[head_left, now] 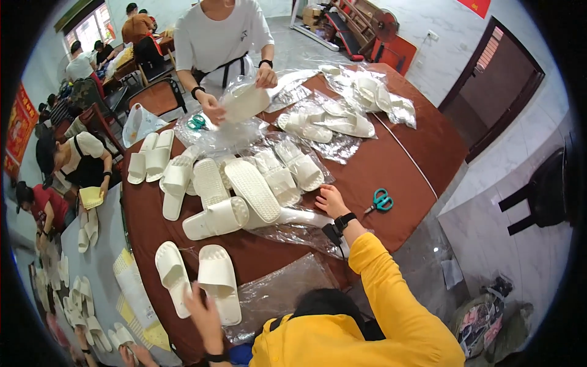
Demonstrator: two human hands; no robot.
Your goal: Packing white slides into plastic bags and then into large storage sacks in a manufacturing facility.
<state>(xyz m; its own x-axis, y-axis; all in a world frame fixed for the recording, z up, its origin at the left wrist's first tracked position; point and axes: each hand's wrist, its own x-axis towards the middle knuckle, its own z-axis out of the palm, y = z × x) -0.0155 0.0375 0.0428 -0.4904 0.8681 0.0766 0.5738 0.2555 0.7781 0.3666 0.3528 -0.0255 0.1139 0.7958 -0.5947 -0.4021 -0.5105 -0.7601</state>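
My left hand point(205, 319), fingers spread, is at the near ends of a pair of white slippers; I cannot tell whether it touches them. One is the left slipper point(173, 275), the other the right slipper point(219, 281); both lie sole down. My right hand point(331, 202) is stretched forward with its fingers apart, just beside a bagged pair of white slippers point(299, 165). No object shows in either hand. A flat clear plastic bag point(281, 290) lies right of the near pair. Another clear plastic bag point(299, 218) lies below my right wrist.
Several loose white slippers point(215, 218) are heaped mid-table on the brown cloth point(379, 156). Teal scissors point(380, 200) lie right of my right hand. Across the table, a person point(223, 43) handles a slipper in a clear bag point(247, 101). More bagged slippers point(367, 92) lie at the far side.
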